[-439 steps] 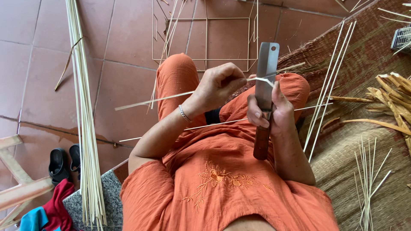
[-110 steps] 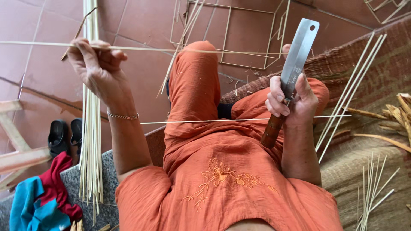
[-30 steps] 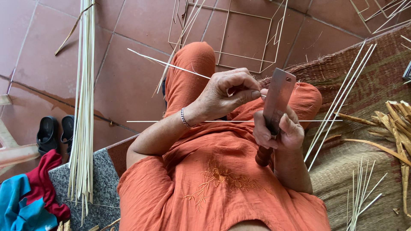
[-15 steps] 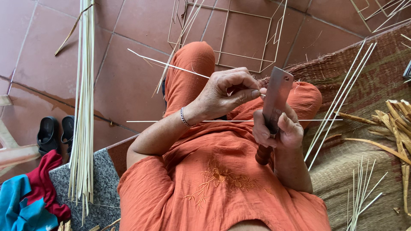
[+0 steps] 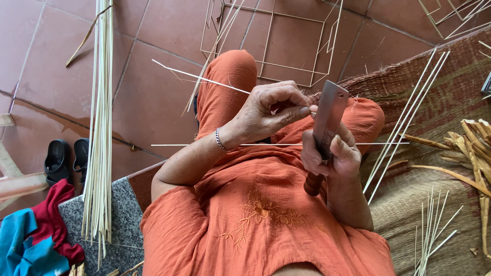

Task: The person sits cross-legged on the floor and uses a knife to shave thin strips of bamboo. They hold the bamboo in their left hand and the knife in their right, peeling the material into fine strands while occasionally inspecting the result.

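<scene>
Strip [image 5: 197,76] end perhaps hidden behind left fingers [image 5: 286,102]

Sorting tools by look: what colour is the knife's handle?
Reddish-brown wood, on the knife handle under the right hand; head view.

We wear a loose orange tunic [image 5: 266,225] of thin, crinkled cloth, its short sleeves ending above the elbows and leaving both forearms bare. Across the chest runs a patch of embroidery [image 5: 261,212] stitched in thread of nearly the same orange: flower shapes with curling stems and small leaves. Our trousers [image 5: 227,84] match the tunic in colour and cloth, wide in the leg and creased over the knees. On our left wrist sits a slim silver-coloured bracelet [image 5: 220,140] of small links. No ring shows on our fingers [image 5: 286,110], and no watch on our right wrist.
</scene>
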